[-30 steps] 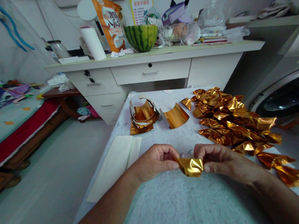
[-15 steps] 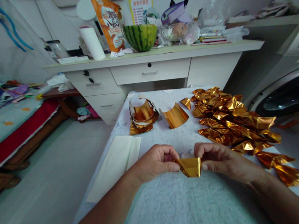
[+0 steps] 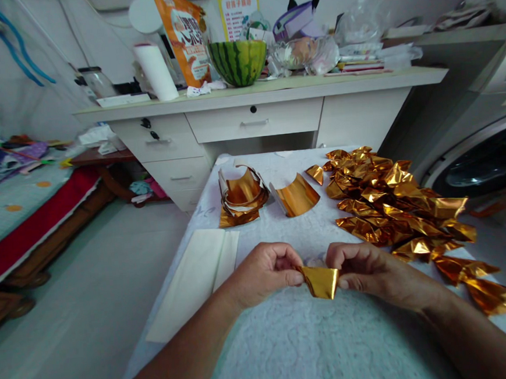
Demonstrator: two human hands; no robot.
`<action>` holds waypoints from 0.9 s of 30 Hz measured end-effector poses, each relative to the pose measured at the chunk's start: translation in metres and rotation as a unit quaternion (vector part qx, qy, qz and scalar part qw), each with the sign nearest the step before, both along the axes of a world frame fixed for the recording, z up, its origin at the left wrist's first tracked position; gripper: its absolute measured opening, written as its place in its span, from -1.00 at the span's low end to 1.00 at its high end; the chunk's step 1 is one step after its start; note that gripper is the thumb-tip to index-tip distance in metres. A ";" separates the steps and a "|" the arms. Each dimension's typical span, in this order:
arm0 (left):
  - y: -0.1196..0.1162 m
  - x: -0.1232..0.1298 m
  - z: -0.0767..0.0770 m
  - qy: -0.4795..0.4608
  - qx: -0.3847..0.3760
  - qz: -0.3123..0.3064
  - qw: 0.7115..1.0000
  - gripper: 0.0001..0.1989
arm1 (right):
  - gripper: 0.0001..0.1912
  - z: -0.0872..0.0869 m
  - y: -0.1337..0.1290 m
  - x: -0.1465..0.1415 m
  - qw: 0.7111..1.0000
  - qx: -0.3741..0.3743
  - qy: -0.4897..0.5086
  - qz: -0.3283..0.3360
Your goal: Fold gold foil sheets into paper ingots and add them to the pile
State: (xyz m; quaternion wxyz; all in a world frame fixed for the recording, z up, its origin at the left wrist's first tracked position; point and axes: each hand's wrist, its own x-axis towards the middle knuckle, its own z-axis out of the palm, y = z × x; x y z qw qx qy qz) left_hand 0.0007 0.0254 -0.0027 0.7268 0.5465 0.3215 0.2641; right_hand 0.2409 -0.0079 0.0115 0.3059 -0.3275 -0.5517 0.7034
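Note:
Between my two hands is a small piece of folded gold foil paper, held just above the cloth-covered table. My left hand pinches its left corner between thumb and fingers. At the opposite corner, my right hand grips the paper the same way. Beyond my hands lie a curled gold foil sheet and a curled stack of gold foil sheets. A pile of folded gold foil pieces spreads over the table's right side.
Flat pale paper sheets lie on the left of the table. Behind stands a white desk bearing a halved watermelon, an orange bag and a paper roll. A washing machine is at right, a bed at left.
The folded foil paper has tilted slightly, its lower right corner shifting left. Both hands have moved only a little and keep their pinch. The other things stay put.

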 end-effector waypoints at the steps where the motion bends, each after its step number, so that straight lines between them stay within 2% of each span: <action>1: 0.000 0.000 -0.001 0.000 0.004 0.001 1.000 -0.78 | -0.76 -0.001 0.000 0.000 1.000 0.000 -0.003 0.000; 5: 0.000 0.000 -0.002 0.003 0.043 0.006 0.999 -0.80 | -0.74 -0.002 0.001 -0.002 1.000 -0.018 -0.010 -0.010; 8: 0.000 0.001 0.002 0.050 0.137 0.018 0.989 -0.89 | -0.73 -0.002 0.001 -0.003 0.999 -0.006 -0.017 -0.034; 13: -0.002 0.002 0.007 0.146 0.346 0.036 0.926 -0.82 | -0.69 -0.002 0.001 -0.001 0.993 0.054 -0.066 -0.086; 18: -0.005 0.003 0.000 0.191 0.472 0.014 0.861 -0.80 | -0.71 -0.011 0.003 -0.004 0.967 0.114 -0.151 -0.173; 22: -0.008 0.006 -0.002 0.218 0.513 0.004 0.830 -0.81 | -0.75 -0.020 0.007 -0.007 0.948 0.137 -0.226 -0.176; 27: -0.012 0.007 0.005 0.198 0.483 0.028 0.852 -0.77 | -0.81 -0.023 0.009 -0.010 0.933 0.155 -0.259 -0.194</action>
